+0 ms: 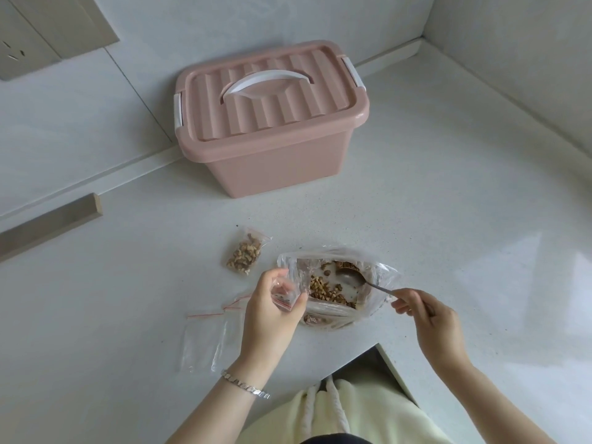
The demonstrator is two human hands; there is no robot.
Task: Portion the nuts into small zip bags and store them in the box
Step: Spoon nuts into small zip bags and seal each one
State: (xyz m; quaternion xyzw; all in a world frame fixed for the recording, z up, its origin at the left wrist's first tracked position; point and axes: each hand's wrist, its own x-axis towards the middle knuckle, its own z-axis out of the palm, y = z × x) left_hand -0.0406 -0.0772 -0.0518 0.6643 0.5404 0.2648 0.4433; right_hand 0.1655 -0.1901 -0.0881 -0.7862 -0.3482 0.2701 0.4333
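Head view looks down on a white counter in a corner of the room. The left hand holds a small zip bag with fingers and thumb curled round it, just beside the edge of the big plastic bag. The small bag seems nearly empty, but the plastic is clear and I cannot say it for sure. The right hand pinches the thin handle of a metal spoon between thumb and fingertips. The bowl of the spoon lies inside the big bag, among the nuts.

The big bag lies open on the counter, close in front of the person. To the left of it, a little apart, lies a filled zip bag flat on the counter. Some empty zip bags with red strips lie partly under the left wrist, which wears a silver bracelet.

The pink box stands further back, near the wall and well apart from the bags. Its ribbed lid is on, with the white handle lying down flat.
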